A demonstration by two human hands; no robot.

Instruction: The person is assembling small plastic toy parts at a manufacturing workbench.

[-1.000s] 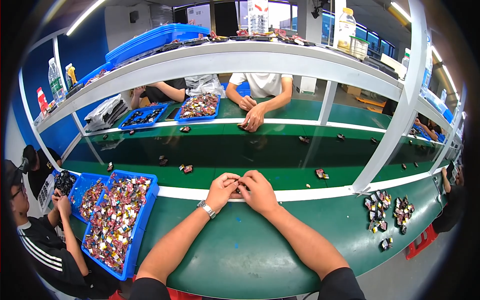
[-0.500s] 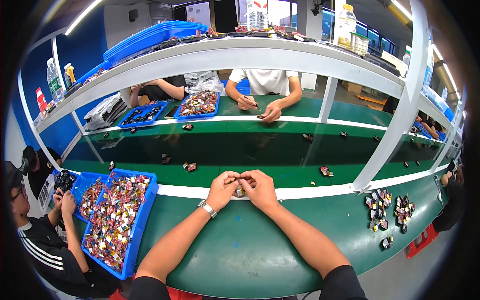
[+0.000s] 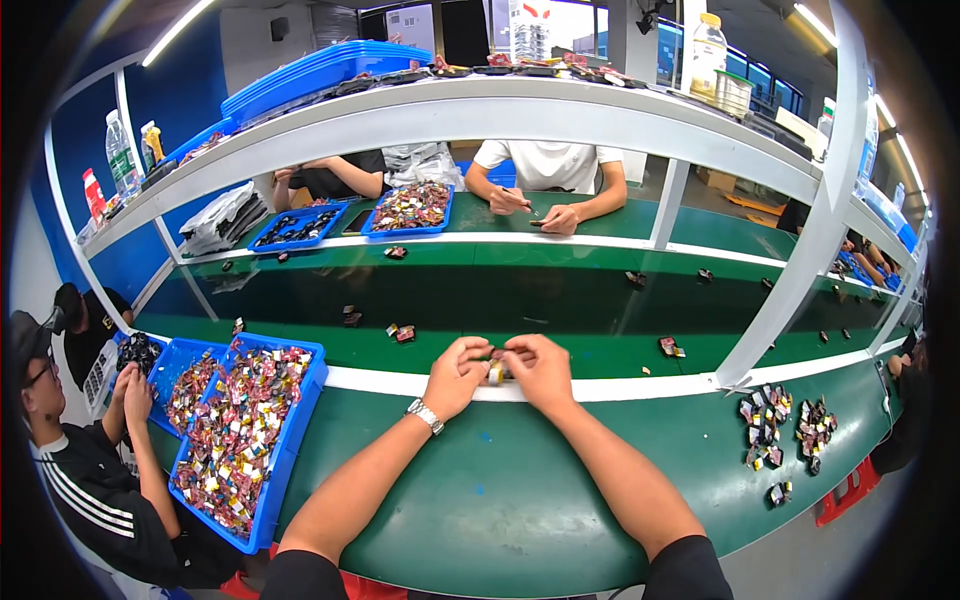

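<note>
Between the fingertips of both hands is a small electronic part (image 3: 496, 373) with a white and yellow patch and some dark red on it. My left hand (image 3: 458, 378), with a metal watch on its wrist, pinches it from the left. From the right, my right hand (image 3: 541, 372) closes on it with bent fingers. Both hands are over the white rail (image 3: 400, 381) along the near edge of the green belt. Fingers cover much of the part, so its exact kind is hidden.
To my left stands a blue tray (image 3: 318, 380) heaped with small red, white and yellow parts, beside a seated co-worker (image 3: 95, 480). Several dark parts (image 3: 765, 425) lie in clusters at right. A white shelf frame (image 3: 500, 112) spans above the belt (image 3: 560, 300); another person (image 3: 555, 185) works across it.
My right hand has shifted slightly right and its fingers have loosened apart from the left ones, showing more of the part's white and yellow patch. The whole view has shifted a little.
</note>
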